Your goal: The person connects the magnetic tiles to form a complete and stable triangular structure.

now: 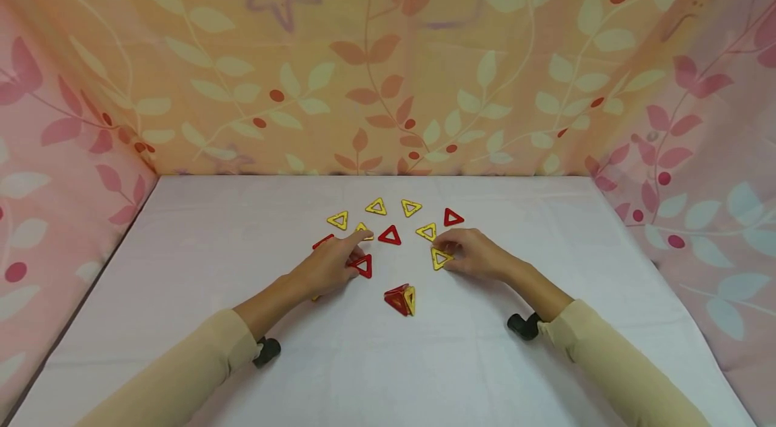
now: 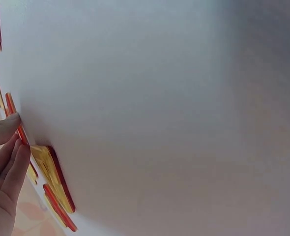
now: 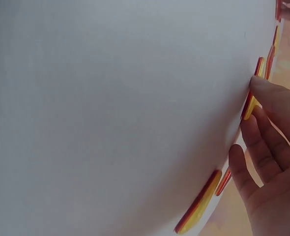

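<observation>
My left hand (image 1: 330, 262) pinches a red triangular magnetic tile (image 1: 364, 266) between thumb and fingers, its index finger stretched out over a yellow tile (image 1: 362, 230). The left wrist view shows that red tile (image 2: 22, 135) edge-on at the fingertips. On the other side, my right hand (image 1: 475, 253) pinches a yellow triangular tile (image 1: 440, 258). Seen edge-on in the right wrist view, the pinched piece (image 3: 248, 101) has a red edge beside the yellow. Between the hands and nearer to me stands a small pyramid (image 1: 399, 300) of red and yellow triangles.
More triangular tiles lie in an arc beyond the hands: a central red tile (image 1: 391, 235), a red tile (image 1: 452, 217) at the right, and several yellow ones such as the far yellow tile (image 1: 376, 207). A white cloth (image 1: 212, 232) covers the table; patterned curtains (image 1: 376, 77) enclose it.
</observation>
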Motion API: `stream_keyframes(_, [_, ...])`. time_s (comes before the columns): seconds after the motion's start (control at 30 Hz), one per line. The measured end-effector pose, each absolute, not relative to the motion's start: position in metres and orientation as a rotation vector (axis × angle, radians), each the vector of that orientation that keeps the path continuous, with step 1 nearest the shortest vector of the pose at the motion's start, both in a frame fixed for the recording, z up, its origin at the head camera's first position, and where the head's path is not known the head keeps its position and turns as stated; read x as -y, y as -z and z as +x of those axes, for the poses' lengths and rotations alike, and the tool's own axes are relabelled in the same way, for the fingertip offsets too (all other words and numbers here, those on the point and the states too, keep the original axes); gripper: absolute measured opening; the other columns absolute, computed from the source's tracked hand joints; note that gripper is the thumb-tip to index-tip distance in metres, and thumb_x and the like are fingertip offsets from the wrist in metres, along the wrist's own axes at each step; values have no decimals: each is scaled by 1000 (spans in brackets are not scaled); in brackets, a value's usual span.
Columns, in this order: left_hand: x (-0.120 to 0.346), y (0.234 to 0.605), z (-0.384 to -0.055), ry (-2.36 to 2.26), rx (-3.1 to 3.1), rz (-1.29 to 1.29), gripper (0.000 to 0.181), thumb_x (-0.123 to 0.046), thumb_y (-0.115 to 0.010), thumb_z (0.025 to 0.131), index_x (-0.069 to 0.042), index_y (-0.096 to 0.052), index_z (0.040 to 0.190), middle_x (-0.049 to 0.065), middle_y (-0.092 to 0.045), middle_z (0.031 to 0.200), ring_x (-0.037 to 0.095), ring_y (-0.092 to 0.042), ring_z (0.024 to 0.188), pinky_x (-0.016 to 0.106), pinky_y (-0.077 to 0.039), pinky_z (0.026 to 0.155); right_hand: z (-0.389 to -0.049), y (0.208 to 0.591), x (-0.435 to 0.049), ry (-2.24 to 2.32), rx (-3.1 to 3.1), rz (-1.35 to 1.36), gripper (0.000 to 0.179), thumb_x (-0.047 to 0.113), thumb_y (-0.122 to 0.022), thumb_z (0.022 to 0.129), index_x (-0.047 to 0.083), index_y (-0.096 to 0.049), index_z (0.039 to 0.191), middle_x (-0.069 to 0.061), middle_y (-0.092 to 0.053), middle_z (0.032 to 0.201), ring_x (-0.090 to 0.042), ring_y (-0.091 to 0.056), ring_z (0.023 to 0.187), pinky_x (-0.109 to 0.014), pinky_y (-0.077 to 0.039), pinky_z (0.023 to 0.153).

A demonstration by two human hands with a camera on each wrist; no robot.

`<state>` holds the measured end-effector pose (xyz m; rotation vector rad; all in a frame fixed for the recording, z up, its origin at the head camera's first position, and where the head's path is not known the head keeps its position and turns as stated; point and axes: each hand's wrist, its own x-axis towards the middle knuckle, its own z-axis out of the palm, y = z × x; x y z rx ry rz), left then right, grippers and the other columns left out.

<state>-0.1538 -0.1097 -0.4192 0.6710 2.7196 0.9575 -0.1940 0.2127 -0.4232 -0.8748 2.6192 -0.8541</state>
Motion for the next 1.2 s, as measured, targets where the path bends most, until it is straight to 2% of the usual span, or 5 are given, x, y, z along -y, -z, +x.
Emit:
stream_keyframes(0.43, [94,419,-157,-948,-2710,676,70,-3,-79,84,-10,-46,145,5,-71,110,20,-65,107,34,-54,91,-188,426,-190,844,-2631,-912,38,14,-81,84,8,-69,119,2,-69,110,-12,-61,95,-31,-54,88])
stream_keyframes(1.2, [76,419,-161,-930,-2690,747,70,-3,-79,83,-7,-46,145,6,-70,106,19,-65,101,33,-54,92,-185,421,-167,771,-2603,-967,41,14,-82,83,8,-69,121,2,-70,112,-11,-62,95,-29,-53,89])
